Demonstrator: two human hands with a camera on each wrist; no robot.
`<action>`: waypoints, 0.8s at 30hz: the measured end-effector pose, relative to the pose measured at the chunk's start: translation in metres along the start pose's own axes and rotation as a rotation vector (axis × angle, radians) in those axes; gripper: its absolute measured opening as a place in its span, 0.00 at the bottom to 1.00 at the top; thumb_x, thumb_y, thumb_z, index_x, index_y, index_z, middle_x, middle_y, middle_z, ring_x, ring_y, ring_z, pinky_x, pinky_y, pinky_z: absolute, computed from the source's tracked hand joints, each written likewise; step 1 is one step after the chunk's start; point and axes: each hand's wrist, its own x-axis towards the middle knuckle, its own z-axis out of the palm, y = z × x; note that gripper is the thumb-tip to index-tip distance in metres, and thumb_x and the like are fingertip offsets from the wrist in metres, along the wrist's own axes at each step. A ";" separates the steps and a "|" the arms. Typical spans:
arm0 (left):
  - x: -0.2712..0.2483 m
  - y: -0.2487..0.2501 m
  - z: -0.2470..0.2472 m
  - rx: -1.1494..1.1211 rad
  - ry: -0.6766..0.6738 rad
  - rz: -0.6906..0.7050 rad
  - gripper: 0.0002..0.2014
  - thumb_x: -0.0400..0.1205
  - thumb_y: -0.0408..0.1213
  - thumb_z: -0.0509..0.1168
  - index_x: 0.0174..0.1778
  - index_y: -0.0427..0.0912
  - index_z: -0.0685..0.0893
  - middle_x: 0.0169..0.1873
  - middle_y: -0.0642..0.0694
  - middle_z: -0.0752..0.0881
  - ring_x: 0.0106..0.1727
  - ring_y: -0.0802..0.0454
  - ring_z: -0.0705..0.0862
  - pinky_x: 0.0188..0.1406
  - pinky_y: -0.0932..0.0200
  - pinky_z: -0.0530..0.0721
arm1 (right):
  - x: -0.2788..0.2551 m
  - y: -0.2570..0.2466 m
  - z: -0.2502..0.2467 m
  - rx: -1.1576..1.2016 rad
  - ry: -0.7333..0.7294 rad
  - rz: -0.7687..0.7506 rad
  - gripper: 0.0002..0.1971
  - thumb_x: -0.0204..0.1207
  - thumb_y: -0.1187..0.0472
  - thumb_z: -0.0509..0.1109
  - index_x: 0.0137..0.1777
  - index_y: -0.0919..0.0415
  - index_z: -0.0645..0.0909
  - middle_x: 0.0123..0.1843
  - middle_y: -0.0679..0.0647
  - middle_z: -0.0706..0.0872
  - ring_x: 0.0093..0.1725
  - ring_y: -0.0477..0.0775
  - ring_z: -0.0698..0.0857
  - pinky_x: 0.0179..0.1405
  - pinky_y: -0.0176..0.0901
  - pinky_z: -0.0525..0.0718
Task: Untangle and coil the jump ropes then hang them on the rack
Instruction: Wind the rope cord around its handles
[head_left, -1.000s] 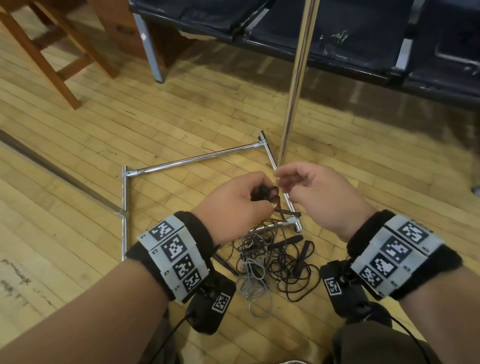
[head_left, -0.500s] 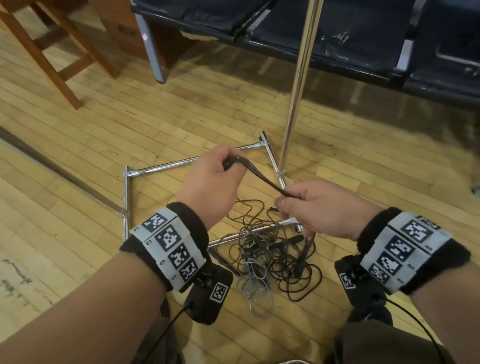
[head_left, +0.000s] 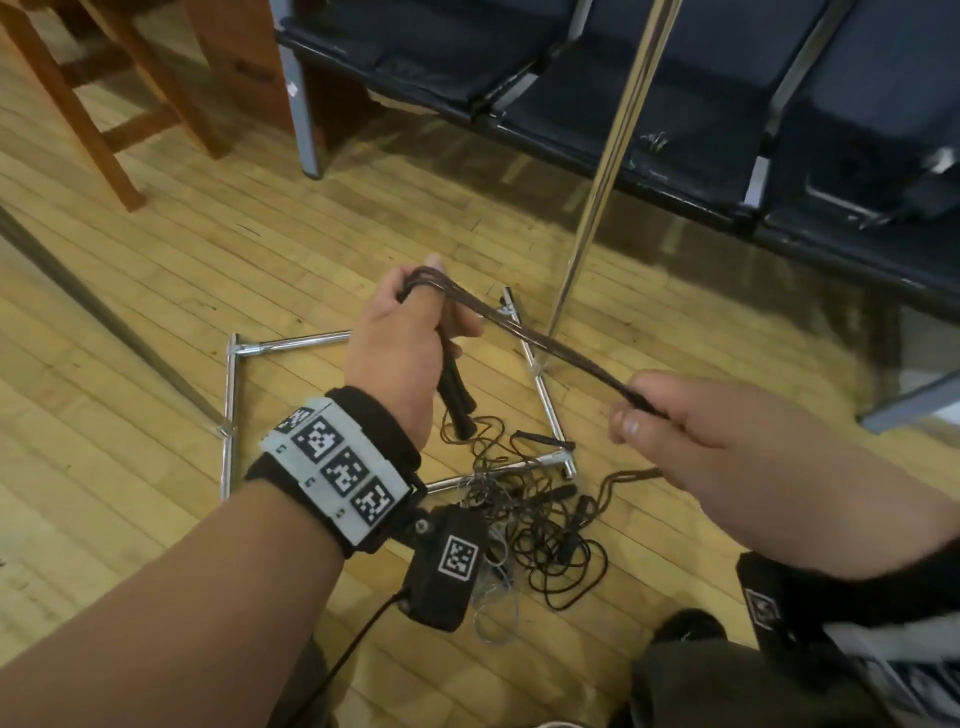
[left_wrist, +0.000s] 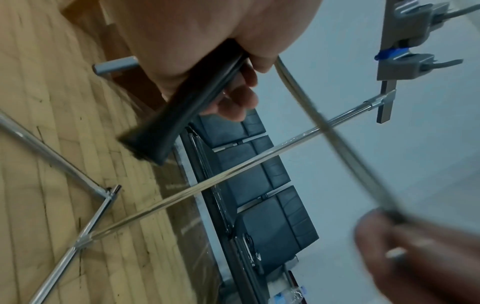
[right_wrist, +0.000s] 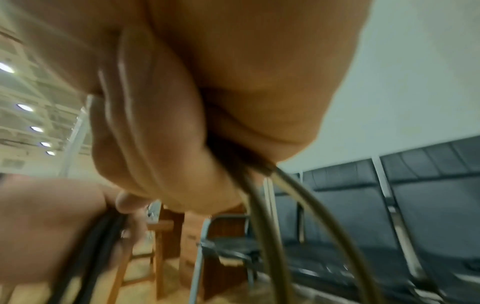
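Observation:
My left hand grips two black jump-rope handles that point down, seen close in the left wrist view as the black handles. A bundle of dark rope runs taut from that hand down to my right hand, which pinches the rope strands in its curled fingers. The rope hangs on from the right hand toward a tangled pile of jump ropes on the floor. The chrome rack's upright pole rises behind my hands from its floor frame.
A row of dark padded seats on a metal leg stands behind the rack. A wooden stool stands at the back left. The floor is pale wood boards. My knee sits at the lower right.
My hands have drawn apart: the left rose up and away with the handles, the right moved right and toward me, pulling the rope taut between them. The camera has come closer.

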 end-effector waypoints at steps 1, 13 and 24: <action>0.000 0.000 0.001 0.017 -0.006 -0.010 0.13 0.86 0.53 0.65 0.37 0.61 0.90 0.33 0.52 0.91 0.40 0.48 0.91 0.54 0.44 0.85 | -0.010 -0.014 -0.003 0.001 0.019 -0.015 0.14 0.83 0.37 0.52 0.48 0.38 0.78 0.36 0.35 0.85 0.34 0.38 0.83 0.29 0.35 0.82; 0.010 -0.014 0.007 -0.081 -0.098 -0.174 0.05 0.92 0.38 0.63 0.57 0.43 0.84 0.43 0.40 0.94 0.46 0.41 0.94 0.48 0.47 0.88 | 0.080 0.047 0.078 0.340 -0.206 0.187 0.03 0.85 0.50 0.68 0.54 0.42 0.83 0.40 0.45 0.93 0.38 0.39 0.90 0.33 0.28 0.85; 0.014 -0.029 0.027 -0.148 -0.192 -0.190 0.07 0.92 0.35 0.61 0.55 0.38 0.84 0.48 0.35 0.92 0.52 0.37 0.93 0.58 0.39 0.92 | 0.099 0.064 0.060 0.608 -0.030 0.121 0.56 0.70 0.56 0.84 0.85 0.26 0.49 0.82 0.43 0.74 0.76 0.45 0.77 0.74 0.52 0.79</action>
